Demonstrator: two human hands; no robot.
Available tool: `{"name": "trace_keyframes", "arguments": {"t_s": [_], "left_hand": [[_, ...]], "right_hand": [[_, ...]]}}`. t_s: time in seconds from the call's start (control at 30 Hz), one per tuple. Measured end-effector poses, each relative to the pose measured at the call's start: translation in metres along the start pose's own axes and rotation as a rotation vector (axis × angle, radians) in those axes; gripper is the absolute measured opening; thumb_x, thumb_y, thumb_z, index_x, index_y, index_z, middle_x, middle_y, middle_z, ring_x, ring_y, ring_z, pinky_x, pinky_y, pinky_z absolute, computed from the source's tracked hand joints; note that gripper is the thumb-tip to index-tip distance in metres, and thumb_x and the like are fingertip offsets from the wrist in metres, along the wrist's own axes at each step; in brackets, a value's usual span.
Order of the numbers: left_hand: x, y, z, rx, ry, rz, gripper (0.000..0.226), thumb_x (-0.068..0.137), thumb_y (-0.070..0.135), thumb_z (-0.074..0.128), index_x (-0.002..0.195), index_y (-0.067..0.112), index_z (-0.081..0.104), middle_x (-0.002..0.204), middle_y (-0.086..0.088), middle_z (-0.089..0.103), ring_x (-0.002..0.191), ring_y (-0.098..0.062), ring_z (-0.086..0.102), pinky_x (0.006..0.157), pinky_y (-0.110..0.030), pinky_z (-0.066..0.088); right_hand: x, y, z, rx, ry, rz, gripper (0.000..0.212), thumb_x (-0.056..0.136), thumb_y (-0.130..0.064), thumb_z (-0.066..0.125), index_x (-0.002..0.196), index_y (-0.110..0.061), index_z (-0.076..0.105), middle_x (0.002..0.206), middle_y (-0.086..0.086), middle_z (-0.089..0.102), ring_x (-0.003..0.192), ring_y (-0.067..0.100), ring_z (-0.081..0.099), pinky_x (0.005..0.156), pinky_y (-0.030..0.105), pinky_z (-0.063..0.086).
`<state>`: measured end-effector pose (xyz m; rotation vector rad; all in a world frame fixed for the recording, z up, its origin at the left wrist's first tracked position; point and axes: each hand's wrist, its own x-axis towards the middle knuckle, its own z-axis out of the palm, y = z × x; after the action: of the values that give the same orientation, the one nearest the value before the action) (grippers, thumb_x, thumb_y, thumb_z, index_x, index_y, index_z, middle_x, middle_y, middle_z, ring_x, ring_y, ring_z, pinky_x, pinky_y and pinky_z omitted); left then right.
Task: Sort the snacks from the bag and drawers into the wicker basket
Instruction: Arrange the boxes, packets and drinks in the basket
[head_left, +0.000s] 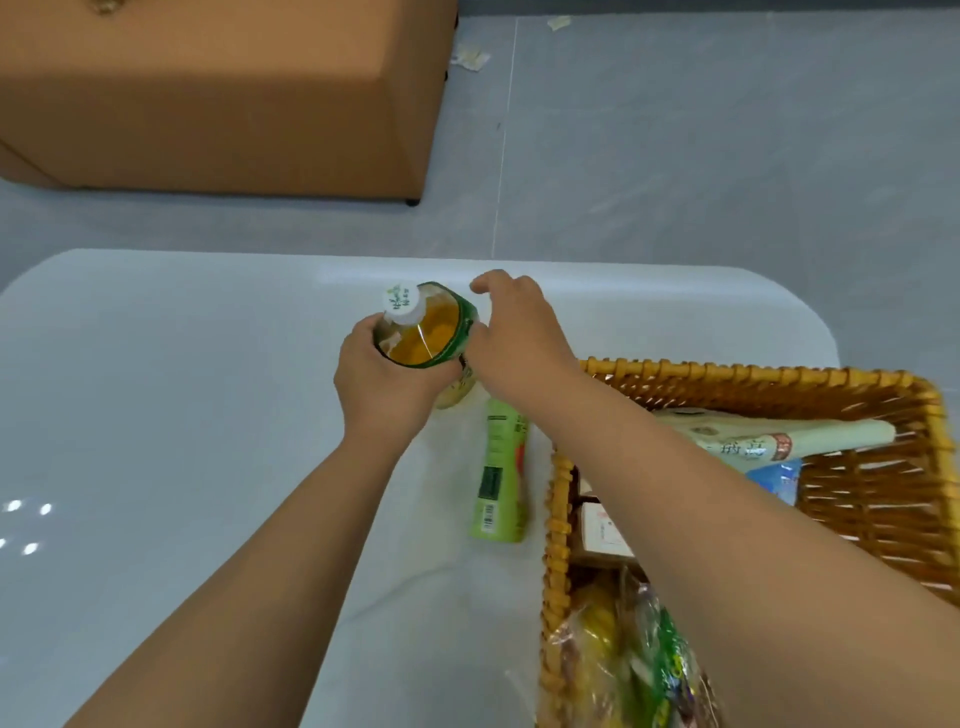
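the left hand (387, 374) was wrapped around a tea bottle (423, 330) with amber liquid, a green label and a white cap, holding it upright over the middle of the white table (156, 389), nearer its far edge. the right hand (511, 332) lay against the bottle's right side, fingers loosely curved and the forefinger lifted clear; whether it actually gripped the bottle could not be told. a light green bottle (501, 470) lay on its side on the table, just beside the left wall of the wicker basket (558, 519). the basket sat at the table's near right corner, holding a pale long packet (769, 436), a small box (602, 530) and crinkly snack bags (639, 654). beyond the table's far edge stood a brown cabinet (223, 98) on the grey floor (727, 145).
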<state>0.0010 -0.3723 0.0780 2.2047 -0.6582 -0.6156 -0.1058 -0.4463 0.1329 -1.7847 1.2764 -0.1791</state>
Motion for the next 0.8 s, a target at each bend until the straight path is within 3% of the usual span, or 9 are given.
{"name": "trace_keyframes", "arguments": {"t_s": [0.13,0.27,0.4,0.5,0.63,0.8], "left_hand": [[-0.006,-0.011,0.012,0.030,0.075,-0.071,0.079,0.052,0.034,0.091,0.121,0.021,0.055,0.115,0.005,0.061,0.102,-0.015,0.060,0.087,-0.029,0.050],[-0.011,-0.022,0.011,0.008,0.113,-0.077,0.079,0.055,0.033,0.091,0.122,0.021,0.053,0.112,0.010,0.056,0.102,-0.012,0.056,0.087,-0.026,0.047],[-0.015,-0.021,0.010,-0.024,0.097,-0.064,0.082,0.057,0.034,0.090,0.128,0.022,0.050,0.116,0.011,0.052,0.104,-0.009,0.053,0.086,-0.022,0.043],[-0.013,-0.024,0.010,-0.085,0.060,-0.091,0.086,0.056,0.033,0.091,0.130,0.023,0.048,0.121,0.009,0.054,0.109,-0.011,0.055,0.092,-0.026,0.048],[-0.017,-0.020,0.002,-0.175,-0.038,-0.157,0.096,0.063,0.028,0.088,0.144,0.022,0.036,0.140,0.005,0.048,0.125,-0.012,0.049,0.105,-0.033,0.044],[-0.047,-0.010,-0.014,-0.307,-0.061,-0.240,0.079,0.085,0.024,0.072,0.151,0.025,0.027,0.153,0.006,0.036,0.138,-0.007,0.035,0.106,-0.025,0.032]], "right_hand": [[0.001,0.022,0.023,-0.145,-0.225,0.391,0.075,0.092,-0.014,0.054,0.149,-0.003,0.006,0.151,0.019,0.011,0.136,0.039,0.028,0.103,0.038,0.035],[-0.004,0.046,0.072,-0.357,-0.312,0.517,0.100,0.089,-0.020,0.057,0.145,0.005,-0.022,0.154,0.027,-0.018,0.144,0.045,-0.002,0.116,0.049,0.013],[-0.005,0.073,0.105,-0.305,-0.193,0.615,0.101,0.090,-0.027,0.060,0.146,0.007,-0.017,0.156,0.024,-0.005,0.145,0.039,0.005,0.118,0.046,0.018],[0.000,0.078,0.112,-0.244,-0.079,0.598,0.097,0.090,-0.026,0.061,0.149,0.004,-0.010,0.153,0.020,0.012,0.140,0.035,0.024,0.112,0.044,0.032],[-0.007,0.061,0.090,-0.007,-0.113,0.522,0.100,0.086,-0.019,0.063,0.151,-0.006,-0.013,0.151,0.014,0.022,0.129,0.034,0.041,0.102,0.043,0.042],[-0.069,0.035,0.049,0.108,0.029,0.158,0.097,0.081,-0.008,0.065,0.152,-0.022,0.000,0.144,0.004,0.031,0.126,0.023,0.043,0.099,0.035,0.044]]}}
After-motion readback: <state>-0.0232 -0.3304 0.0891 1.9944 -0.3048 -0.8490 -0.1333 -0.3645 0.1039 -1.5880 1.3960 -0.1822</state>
